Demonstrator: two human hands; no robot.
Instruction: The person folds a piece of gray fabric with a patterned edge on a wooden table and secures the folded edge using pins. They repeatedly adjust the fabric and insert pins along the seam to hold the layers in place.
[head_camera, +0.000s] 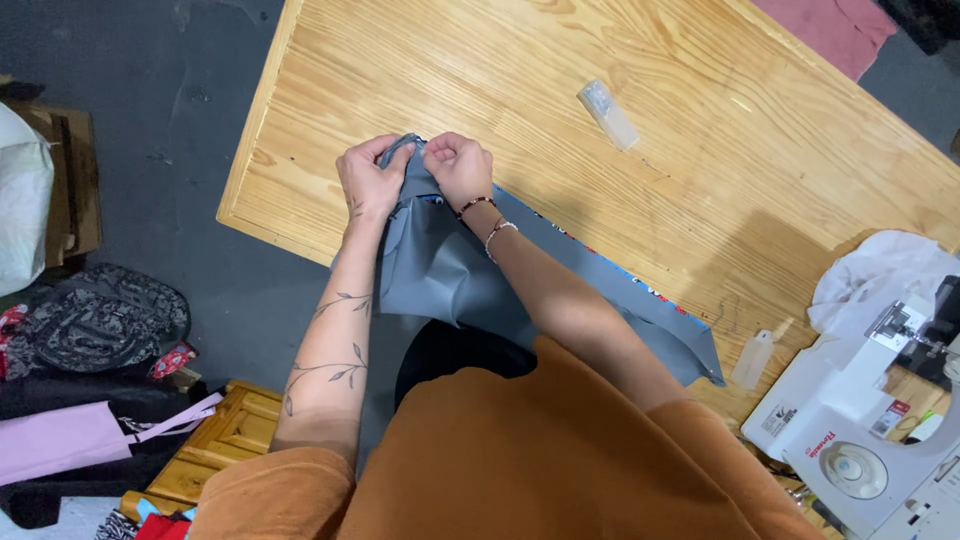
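Cloth: a grey piece of cloth (450, 270) lies over the near-left edge of the desk (700, 150), one part spread along the edge toward the right, another part hanging down over the person's lap. A strip of coloured print shows along its far border.
Left hand: the left hand (368, 180) is closed, pinching the top corner of the cloth between fingers and thumb.
Right hand: the right hand (458, 165) is closed too, gripping the same corner just beside the left; the two hands nearly touch. Bead bracelets (488, 218) circle this wrist.
Desk: pale wood with clear grain.
Small box: a clear plastic box (607, 114) lies on the desk, apart from the hands, farther in.
Bottle: a small pale bottle (752, 358) stands near the right end of the cloth.
Sewing machine: a white sewing machine (860, 440) sits at the desk's right end, with white fabric (880, 265) behind it.
Floor: bags and folded fabrics (100, 330) lie at the left, beside a wooden crate (220, 440).
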